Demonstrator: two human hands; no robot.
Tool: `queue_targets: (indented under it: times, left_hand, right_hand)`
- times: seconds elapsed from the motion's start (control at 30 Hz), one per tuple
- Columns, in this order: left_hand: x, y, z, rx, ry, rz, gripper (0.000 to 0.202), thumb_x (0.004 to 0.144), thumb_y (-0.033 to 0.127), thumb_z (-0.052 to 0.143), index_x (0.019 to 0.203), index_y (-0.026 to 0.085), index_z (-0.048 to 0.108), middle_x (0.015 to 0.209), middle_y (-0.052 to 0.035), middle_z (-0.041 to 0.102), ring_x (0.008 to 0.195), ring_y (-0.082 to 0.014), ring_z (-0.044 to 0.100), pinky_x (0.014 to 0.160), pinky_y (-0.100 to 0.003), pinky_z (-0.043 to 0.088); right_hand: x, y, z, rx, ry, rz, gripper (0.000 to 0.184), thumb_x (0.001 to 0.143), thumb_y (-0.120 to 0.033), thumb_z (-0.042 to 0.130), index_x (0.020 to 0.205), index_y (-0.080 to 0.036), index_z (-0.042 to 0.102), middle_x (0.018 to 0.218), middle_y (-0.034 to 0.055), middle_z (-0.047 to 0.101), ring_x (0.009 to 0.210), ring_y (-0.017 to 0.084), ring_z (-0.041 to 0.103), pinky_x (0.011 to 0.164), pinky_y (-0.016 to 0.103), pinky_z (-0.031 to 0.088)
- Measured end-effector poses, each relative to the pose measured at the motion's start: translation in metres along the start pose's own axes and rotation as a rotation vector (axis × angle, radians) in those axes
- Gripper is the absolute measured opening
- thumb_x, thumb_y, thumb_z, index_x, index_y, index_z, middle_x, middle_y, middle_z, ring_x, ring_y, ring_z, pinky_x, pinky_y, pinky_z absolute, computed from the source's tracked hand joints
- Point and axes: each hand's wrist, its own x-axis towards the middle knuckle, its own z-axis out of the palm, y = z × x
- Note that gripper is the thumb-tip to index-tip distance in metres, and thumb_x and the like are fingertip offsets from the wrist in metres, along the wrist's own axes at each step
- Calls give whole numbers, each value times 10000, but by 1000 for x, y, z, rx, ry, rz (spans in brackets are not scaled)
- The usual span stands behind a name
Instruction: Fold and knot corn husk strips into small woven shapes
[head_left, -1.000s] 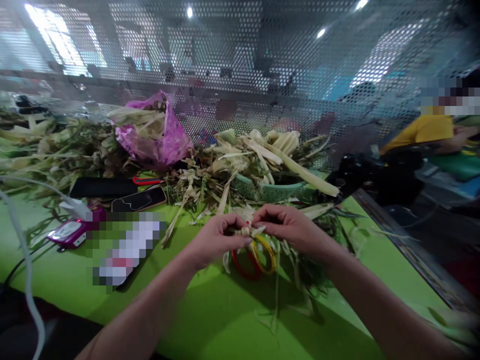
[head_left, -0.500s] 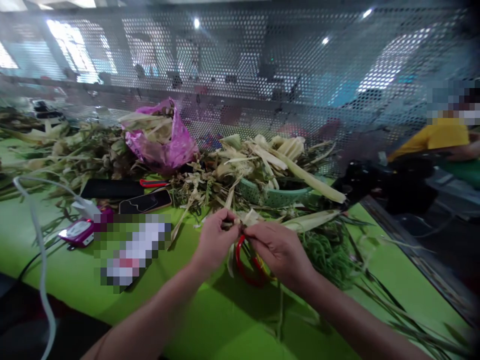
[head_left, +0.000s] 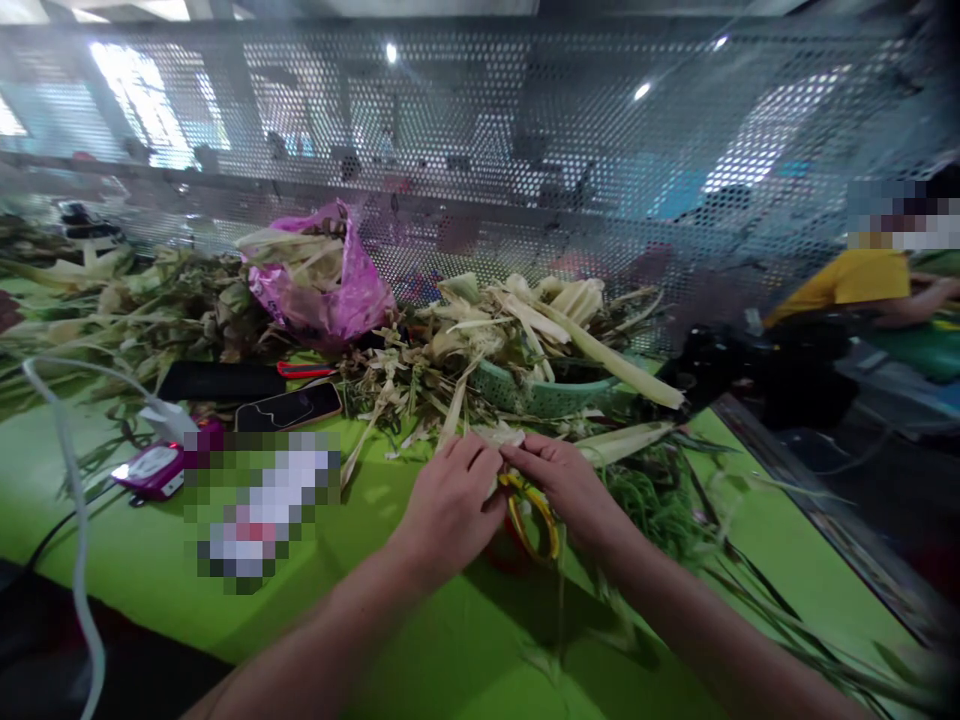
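Observation:
My left hand [head_left: 454,505] is closed, back upward, with its fingers curled at a pale piece of corn husk [head_left: 501,436]. Thumb and fingertips of my right hand [head_left: 566,485] pinch the right end of that piece, touching close to the left fingers. Its lower part is hidden by the hands. Just below them show the red and yellow loop handles of scissors [head_left: 551,535]; the blades are out of sight. Behind my hands stands a green basket [head_left: 540,395] heaped with dried corn husks [head_left: 532,310]. Green plastic-like strands [head_left: 660,505] lie right of my right hand.
A pink plastic bag [head_left: 367,295] of husks stands back left, beside a husk pile [head_left: 150,300]. Phone [head_left: 289,408], red cutter [head_left: 306,370], purple power strip [head_left: 150,475] and white cable [head_left: 64,440] lie left. A perforated metal screen [head_left: 465,120] rises behind; a person in yellow [head_left: 862,280] is at right.
My left hand has turned over so its back shows, fingers now curled over the husk. My right hand has shifted slightly right, and more of the yellow scissor handle shows.

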Motion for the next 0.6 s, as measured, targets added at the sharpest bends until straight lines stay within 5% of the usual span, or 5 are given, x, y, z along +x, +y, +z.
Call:
queue_targets:
  times: [0.13,0.3,0.6]
  left_hand:
    - [6,-4,-11,-376,-31,-196,232,857,348,559,1013,182,604,936,-61,616,866,-186,559,772,-317,459]
    - [14,-18,-19,-615,66,-451,207,827,276,590,995,160,621,833,-35,614,762,-141,563,699,-262,458]
    - [16,-18,-19,-572,-55,-397,208,800,361,628,850,161,657,846,-35,625,798,-150,567,726,-268,437]
  right_hand:
    - [4,0,-10,8,-10,6,295,762,-470,668,787,-177,688,777,24,692,737,189,621,738,318,486]
    - [1,-5,-11,93,1,26,277,748,-459,698,831,-195,704,786,25,703,686,179,628,690,313,502]
    - [0,-3,-10,194,35,4,220,742,-398,729,838,-200,725,808,22,713,706,159,631,697,291,502]
